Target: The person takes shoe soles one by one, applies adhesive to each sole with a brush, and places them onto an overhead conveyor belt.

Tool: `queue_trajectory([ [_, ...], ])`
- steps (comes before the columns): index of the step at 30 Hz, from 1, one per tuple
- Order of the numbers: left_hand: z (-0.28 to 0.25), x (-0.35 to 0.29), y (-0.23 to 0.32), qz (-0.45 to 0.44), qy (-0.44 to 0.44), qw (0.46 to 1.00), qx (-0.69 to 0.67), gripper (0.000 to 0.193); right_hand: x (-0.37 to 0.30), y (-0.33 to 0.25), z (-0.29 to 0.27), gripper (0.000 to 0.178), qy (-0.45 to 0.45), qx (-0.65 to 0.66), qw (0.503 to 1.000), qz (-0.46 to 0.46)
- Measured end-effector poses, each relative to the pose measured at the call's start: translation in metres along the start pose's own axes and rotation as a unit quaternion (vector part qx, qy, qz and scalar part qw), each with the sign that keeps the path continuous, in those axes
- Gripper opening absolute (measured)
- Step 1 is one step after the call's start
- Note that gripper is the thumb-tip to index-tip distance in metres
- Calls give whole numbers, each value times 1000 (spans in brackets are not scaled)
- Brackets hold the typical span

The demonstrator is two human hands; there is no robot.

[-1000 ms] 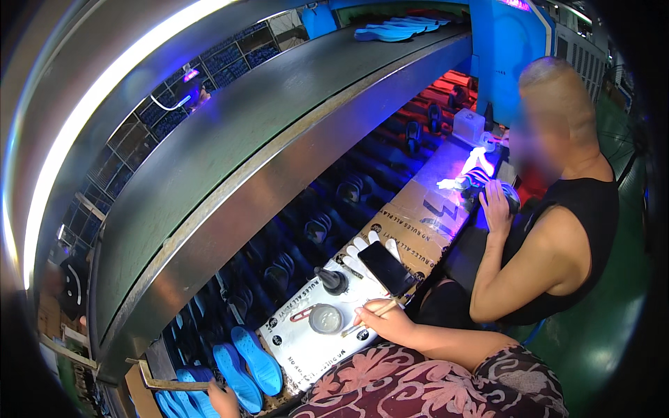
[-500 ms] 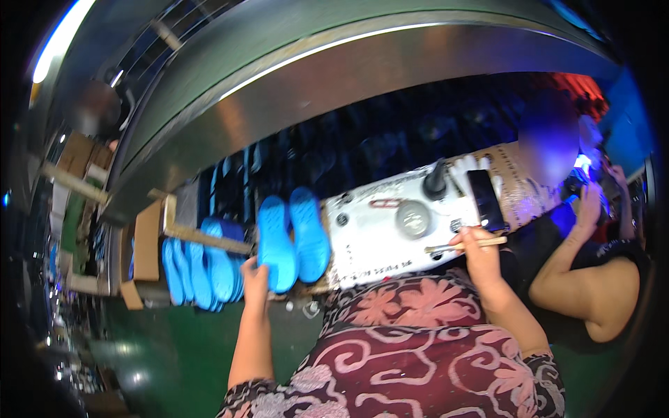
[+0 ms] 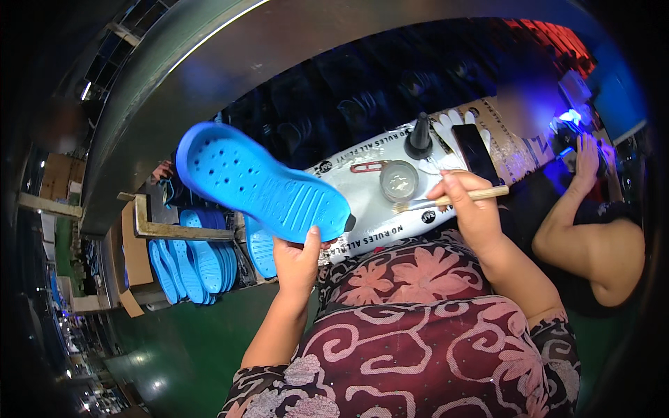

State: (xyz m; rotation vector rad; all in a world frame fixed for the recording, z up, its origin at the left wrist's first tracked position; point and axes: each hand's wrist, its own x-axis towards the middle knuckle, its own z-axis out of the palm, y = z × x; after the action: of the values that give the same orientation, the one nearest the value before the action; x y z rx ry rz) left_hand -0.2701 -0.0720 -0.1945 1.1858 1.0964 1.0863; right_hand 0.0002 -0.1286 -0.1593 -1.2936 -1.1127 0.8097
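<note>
Blue sole [image 3: 258, 177] is held up over the left end of the table, its holed toe pointing up and left. The left hand [image 3: 298, 261] grips its heel end, thumb on the upper face, most of the fingers hidden beneath. The right hand [image 3: 468, 205] is closed around a wooden brush [image 3: 495, 193], whose tip lies just beside a round cup [image 3: 398, 181]; whether it touches the white sheet [image 3: 369, 233] cannot be told. Bold black lettering and round logos mark the sheet, and similar print runs over brown cardboard [image 3: 512, 120] to the right; marks on the sole are too small to read. White sheet shows between the heel and the cup. Behind the cup stands a black bottle [image 3: 419, 143], near a phone [image 3: 475, 150]. Left of the table's end, blue soles [image 3: 202, 261] stand beside an open carton [image 3: 136, 251], above green floor [image 3: 209, 341].
</note>
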Motion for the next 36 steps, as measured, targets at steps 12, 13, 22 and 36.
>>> queue_trajectory([
  [12, 44, -1, 11, 117, -25, 990, 77, 37, 3, -8, 16, 18, -80, -188, 951, -233],
  [13, 44, 0, 11, 126, -26, 988, 82, 36, 3, -7, 17, 19, -83, -208, 946, -235],
  [22, 45, 0, 8, 136, -15, 983, 121, 26, 3, -1, 12, 19, -61, -168, 964, -200],
  [36, 51, -1, 4, 211, -37, 967, 139, 18, 0, -1, 10, 19, -83, -187, 943, -263],
])
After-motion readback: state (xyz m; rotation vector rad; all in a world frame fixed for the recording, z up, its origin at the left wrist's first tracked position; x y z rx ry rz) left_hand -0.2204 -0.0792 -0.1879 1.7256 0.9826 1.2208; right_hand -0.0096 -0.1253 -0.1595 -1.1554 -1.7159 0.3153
